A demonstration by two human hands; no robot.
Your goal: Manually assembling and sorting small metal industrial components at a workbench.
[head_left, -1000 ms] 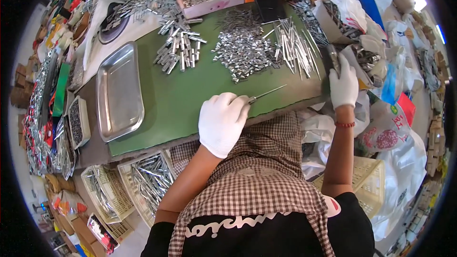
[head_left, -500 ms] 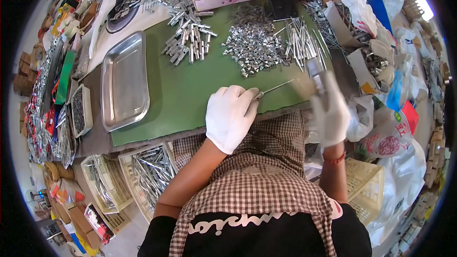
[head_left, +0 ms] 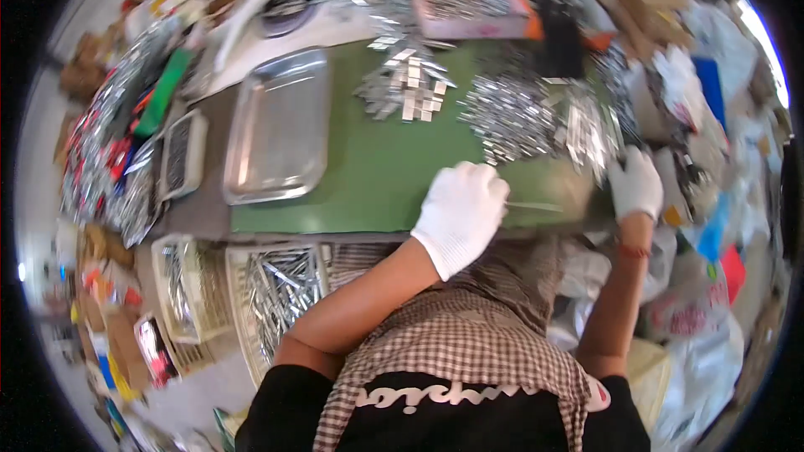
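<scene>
My left hand [head_left: 462, 216], in a white glove, rests near the front edge of the green mat [head_left: 377, 192] with its fingers closed. Out of its right side sticks a thin metal rod [head_left: 536, 206], blurred and lying nearly level. At the mat's right end is my gloved right hand [head_left: 638, 187], its fingers smeared by motion; whether it holds anything does not show. Just beyond it lies a bundle of long, thin silver rods [head_left: 586, 134]. A heap of small metal fittings [head_left: 511, 117] is left of these rods, and a pile of short metal cylinders [head_left: 410, 88] farther left.
A steel tray [head_left: 280, 130] stands on the left of the mat. Toward the back is a pink box [head_left: 469, 8] of small metal parts. Plastic crates [head_left: 237, 293] with metal pieces stand below the front edge. Bags and boxes crowd the right side.
The whole view has shifted and blurred. My right hand, which held a blurred silver tool near the rod, has moved right to the mat's end. My left hand still grips the thin rod.
</scene>
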